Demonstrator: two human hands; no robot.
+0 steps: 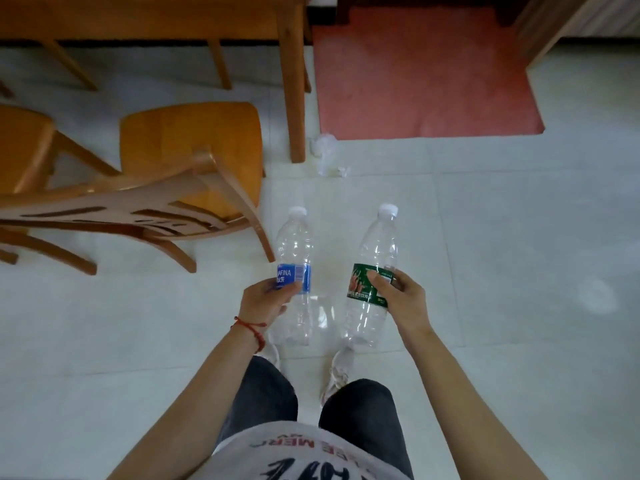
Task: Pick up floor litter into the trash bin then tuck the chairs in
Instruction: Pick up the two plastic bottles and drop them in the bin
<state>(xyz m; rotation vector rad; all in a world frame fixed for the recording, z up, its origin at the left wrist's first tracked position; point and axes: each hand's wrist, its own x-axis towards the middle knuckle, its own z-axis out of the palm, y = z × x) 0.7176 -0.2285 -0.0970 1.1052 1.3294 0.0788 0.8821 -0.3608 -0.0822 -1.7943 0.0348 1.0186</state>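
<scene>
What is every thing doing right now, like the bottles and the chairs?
Clear blue-labelled plastic bottle: capped, empty, held in left hand.
Clear green-labelled plastic bottle: capped, empty, held in right hand.
Crumpled white litter: on floor.
Two orange wooden chairs: pulled out from wooden table.

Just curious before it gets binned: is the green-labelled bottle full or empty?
Empty, as far as shows: the green-labelled bottle in the right hand is clear throughout, the floor visible through it, no water line. Its white cap is on.

Both arms reach forward, left hand (265,299) and right hand (401,292) each clenched around something
</scene>
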